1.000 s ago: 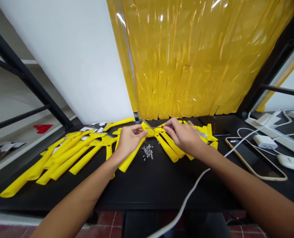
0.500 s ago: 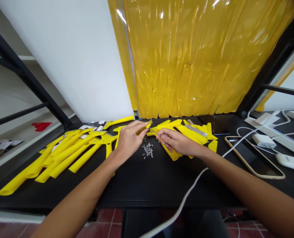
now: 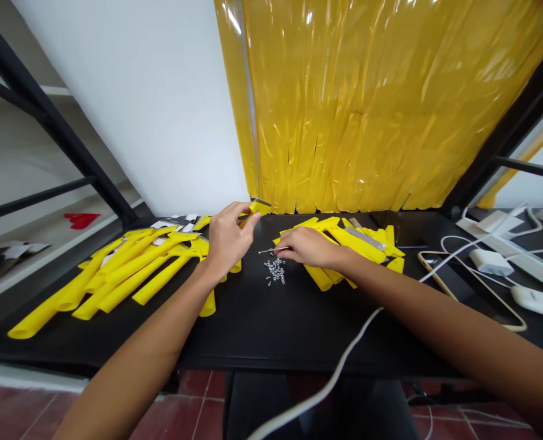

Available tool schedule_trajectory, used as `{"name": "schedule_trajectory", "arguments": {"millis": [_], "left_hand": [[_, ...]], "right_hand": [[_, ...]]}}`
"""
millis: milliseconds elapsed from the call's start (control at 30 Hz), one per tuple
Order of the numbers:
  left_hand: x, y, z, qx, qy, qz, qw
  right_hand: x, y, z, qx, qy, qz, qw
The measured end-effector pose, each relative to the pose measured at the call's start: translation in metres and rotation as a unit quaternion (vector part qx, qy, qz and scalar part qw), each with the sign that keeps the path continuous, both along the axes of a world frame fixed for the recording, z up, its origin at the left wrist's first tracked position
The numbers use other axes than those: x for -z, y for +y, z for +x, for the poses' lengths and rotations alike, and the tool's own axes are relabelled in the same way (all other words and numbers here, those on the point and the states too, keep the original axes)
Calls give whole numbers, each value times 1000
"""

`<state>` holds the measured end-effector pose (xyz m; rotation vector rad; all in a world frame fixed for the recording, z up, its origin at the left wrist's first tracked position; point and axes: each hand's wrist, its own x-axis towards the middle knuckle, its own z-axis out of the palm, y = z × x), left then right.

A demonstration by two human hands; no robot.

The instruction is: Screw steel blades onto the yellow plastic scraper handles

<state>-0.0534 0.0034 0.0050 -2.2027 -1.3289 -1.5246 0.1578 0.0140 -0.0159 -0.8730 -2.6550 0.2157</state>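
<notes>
Left arm: it's angling in from the near left, forearm sloping up toward the middle, wrist bending a bit
Left hand (image 3: 229, 238): it's pinching a yellow piece (image 3: 257, 208) between thumb and fingers, pretty much at the far side of the desk (image 3: 248, 330)
Yellow piece: it's sitting tilted in that grip, bright yellow, with a thin dark metallic strip running along its far edge; the fingers are hiding the rest, so I can't tell how long it is
Right arm: it's coming in from the near right, lower and flatter, back of the hand facing up
Right hand (image 3: 310, 247): it's curling around a thin metal tool (image 3: 267, 250), fingertips mostly tucked out of sight
Thin metal tool: it's poking out to the left, slim and shiny, its tip showing at the far side of the hardware; can't tell if they're touching
Screws and nuts (image 3: 278, 273): they're lying in a loose silvery scatter just on the near side of the tool
Left pile: yellow tube handles (image 3: 161, 281) are fanning out toward the near left, overlapping
Right pile: more yellow parts (image 3: 358, 247) are bunching up beside the right hand, one showing a grey strip
Far right: a phone (image 3: 477, 299) is lying near a white charger (image 3: 491, 261)
</notes>
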Motion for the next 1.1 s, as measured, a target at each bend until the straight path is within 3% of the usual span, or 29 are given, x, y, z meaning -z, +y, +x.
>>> {"name": "schedule_trajectory", "arguments": {"millis": [167, 400, 933, 1100], "left_hand": [[0, 0, -1, -18, -35, -26, 999], [-3, -2, -1, 3, -56, -24, 998], [-1, -2, -3, 54, -56, -60, 995], [-2, -3, -3, 27, -45, -31, 998]], "right_hand": [[-1, 8, -19, -34, -45, 10, 998], [7, 9, -33, 19, -64, -35, 997], [10, -3, -21, 16, -45, -5, 999], [8, -16, -11, -62, 34, -26, 997]]}}
